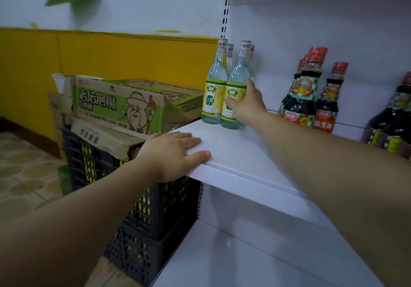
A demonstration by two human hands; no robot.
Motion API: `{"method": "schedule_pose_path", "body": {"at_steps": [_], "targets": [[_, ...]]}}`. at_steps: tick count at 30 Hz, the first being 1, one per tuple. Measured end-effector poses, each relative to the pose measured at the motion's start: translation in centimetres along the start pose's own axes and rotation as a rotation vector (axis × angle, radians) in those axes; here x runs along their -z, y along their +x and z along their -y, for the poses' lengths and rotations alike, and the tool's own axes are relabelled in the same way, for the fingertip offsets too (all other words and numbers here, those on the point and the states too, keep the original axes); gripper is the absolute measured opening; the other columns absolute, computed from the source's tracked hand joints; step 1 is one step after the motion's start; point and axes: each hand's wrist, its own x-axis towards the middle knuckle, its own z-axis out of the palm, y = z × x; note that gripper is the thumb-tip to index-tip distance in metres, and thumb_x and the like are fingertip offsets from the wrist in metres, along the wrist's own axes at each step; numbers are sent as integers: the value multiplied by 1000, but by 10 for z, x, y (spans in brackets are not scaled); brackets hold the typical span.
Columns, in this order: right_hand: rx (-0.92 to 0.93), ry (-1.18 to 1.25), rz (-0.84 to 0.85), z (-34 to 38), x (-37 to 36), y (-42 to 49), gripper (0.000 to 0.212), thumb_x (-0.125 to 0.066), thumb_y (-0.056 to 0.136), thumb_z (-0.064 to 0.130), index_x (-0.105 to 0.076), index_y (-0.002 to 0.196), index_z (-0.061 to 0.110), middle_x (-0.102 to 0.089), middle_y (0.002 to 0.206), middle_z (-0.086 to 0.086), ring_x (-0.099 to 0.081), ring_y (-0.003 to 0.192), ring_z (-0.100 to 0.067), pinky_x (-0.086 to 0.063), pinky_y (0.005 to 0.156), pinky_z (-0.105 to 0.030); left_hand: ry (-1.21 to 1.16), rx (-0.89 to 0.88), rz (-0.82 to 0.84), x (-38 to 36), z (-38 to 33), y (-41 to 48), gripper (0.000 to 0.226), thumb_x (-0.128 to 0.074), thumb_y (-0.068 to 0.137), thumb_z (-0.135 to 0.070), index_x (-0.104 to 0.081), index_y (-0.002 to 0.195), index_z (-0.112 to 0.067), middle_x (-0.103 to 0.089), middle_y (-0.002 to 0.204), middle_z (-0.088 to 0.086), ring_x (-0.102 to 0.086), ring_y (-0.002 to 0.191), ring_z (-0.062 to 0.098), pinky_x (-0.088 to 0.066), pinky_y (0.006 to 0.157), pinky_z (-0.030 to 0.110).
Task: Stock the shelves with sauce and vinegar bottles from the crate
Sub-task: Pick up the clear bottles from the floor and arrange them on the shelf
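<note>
**Left hand** (173,151): yours lies flat on the front left corner of the white metal shelf board (240,153). The fingers are straight and close together, the thumb runs along the front edge, and it holds nothing.

**Right hand** (246,102): yours grips a clear glass vinegar bottle (236,75) with a yellow-and-green label. The thumb lies across the label and the fingers pass behind the body. The bottle stands upright at the back left of the board.

**Matching front bottle** (214,86): upright and touching the gripped one on its left, at the board's left edge. Two rear bottles (230,51) of the same kind stand directly behind the pair.

**Dark soy sauce bottles with red caps** (304,91): these stand in a file further right. Bare board lies between them and the vinegar group, crossed by your right hand and forearm.

**Open room**: bare board runs from the front edge back to the bottles. The lower white shelf (222,260) sits beneath it.

**Black plastic lattice crate** (160,209): it stands just left of the shelving, below board level, with yellow showing through its holes. A green printed cardboard box (120,104) and a plain brown cardboard box (104,140) are stacked on top.
</note>
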Motion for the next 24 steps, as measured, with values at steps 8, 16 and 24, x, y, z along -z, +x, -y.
{"method": "schedule_pose_path", "body": {"at_steps": [8,16,24], "targets": [[185,-95,181,40,17,-87,74,-56,92,50,-25,152,20,-31,155,-3,-34,139,-26,-32,109,-35,-171,66,-112,9,-9,-44,67,-36,90,-64,-24,149,-35,-13,160,-4,-5,147,15,-2,119,47],[401,42,433,109,-55,-232,68,-54,94,48,-27,151,23,-27,158,0,-29,143,-23,-29,109,-30,-209,428,-18,-2,68,-218,70,-45,85,-66,-32,145,-35,-22,157,-3,-22,144,21,-23,116,45],[364,120,832,105,-196,-420,68,-53,94,50,-25,152,28,-25,159,2,-29,143,-25,-32,109,-37,-211,835,157,-77,120,-446,76,-51,81,-67,-29,146,-35,-20,158,-5,-24,143,21,-24,115,43]]}}
